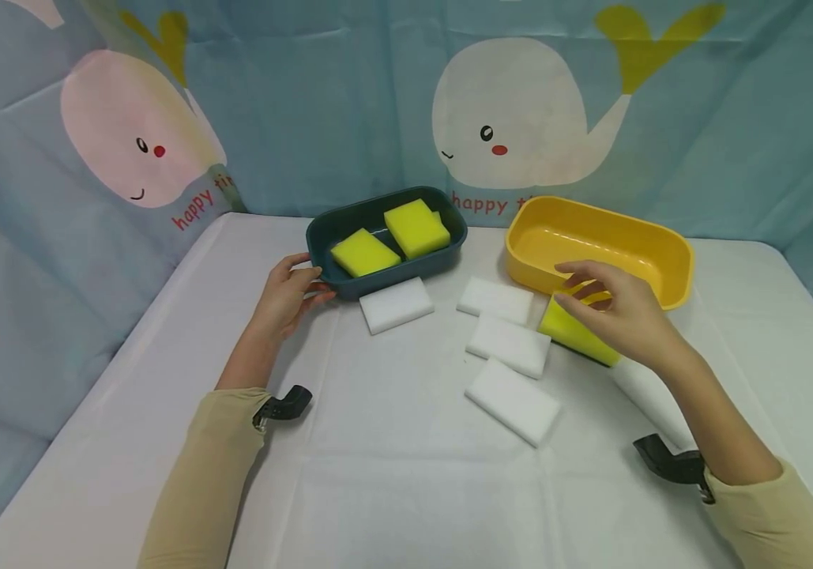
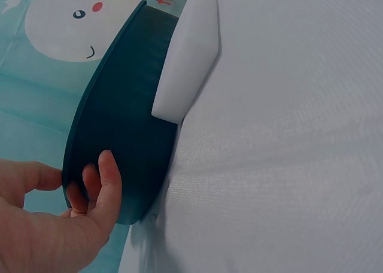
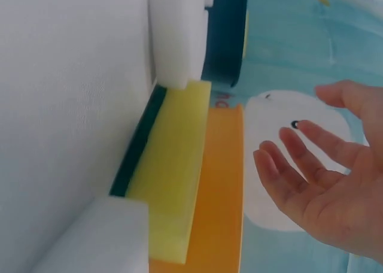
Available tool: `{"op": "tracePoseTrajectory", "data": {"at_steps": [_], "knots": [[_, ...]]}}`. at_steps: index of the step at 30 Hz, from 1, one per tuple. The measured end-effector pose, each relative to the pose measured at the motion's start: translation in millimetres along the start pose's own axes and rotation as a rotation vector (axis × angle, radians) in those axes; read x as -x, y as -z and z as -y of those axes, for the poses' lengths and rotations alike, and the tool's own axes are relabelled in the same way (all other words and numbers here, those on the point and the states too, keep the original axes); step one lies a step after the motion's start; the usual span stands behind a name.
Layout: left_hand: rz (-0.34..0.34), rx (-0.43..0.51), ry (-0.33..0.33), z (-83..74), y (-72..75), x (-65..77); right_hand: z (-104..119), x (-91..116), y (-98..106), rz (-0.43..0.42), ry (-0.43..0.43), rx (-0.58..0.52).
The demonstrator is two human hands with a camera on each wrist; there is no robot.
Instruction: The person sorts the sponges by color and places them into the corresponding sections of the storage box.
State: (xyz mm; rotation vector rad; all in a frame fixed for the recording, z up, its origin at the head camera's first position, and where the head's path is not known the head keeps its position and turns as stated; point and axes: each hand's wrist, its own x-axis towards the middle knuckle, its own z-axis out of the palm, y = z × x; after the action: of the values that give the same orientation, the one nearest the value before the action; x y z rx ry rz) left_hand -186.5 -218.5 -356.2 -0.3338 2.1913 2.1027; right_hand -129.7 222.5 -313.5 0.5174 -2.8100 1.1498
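Note:
At the left end of a dark green bin, my left hand grips the bin with bent fingers. In the left wrist view the thumb meets the bin's rim, and other fingers lie against its outer wall. Yellow sponges lie inside this bin. My right hand hovers over another yellow sponge, which has a dark green scouring side and lies in front of a yellow bin. Seen from the right wrist, the fingers are loosely bent and apart from the sponge, holding nothing.
Several white foam blocks lie on the white-covered table. One white block leans by the dark green bin's front wall, and another is partly behind the right forearm. A blue whale-print curtain hangs behind.

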Motion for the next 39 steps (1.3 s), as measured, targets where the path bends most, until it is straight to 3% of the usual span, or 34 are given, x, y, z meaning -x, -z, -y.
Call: {"op": "tracePoseTrajectory", "data": {"at_steps": [11,19,33,39], "knots": [[0.015,-0.023,-0.001,-1.0,-2.1,2.0,-10.8,5.0,9.1,0.099,-0.050,0.047],[0.020,-0.030,-0.010,-2.6,-1.7,2.8,-14.5,6.9,10.3,0.228,-0.104,0.076],[0.018,-0.023,-0.020,-1.4,-0.9,3.3,-17.4,5.2,11.5,0.287,-0.143,0.154],[0.012,-0.028,-0.011,-1.0,-0.3,2.4,-18.8,3.8,6.7,0.293,-0.117,0.148]]}}
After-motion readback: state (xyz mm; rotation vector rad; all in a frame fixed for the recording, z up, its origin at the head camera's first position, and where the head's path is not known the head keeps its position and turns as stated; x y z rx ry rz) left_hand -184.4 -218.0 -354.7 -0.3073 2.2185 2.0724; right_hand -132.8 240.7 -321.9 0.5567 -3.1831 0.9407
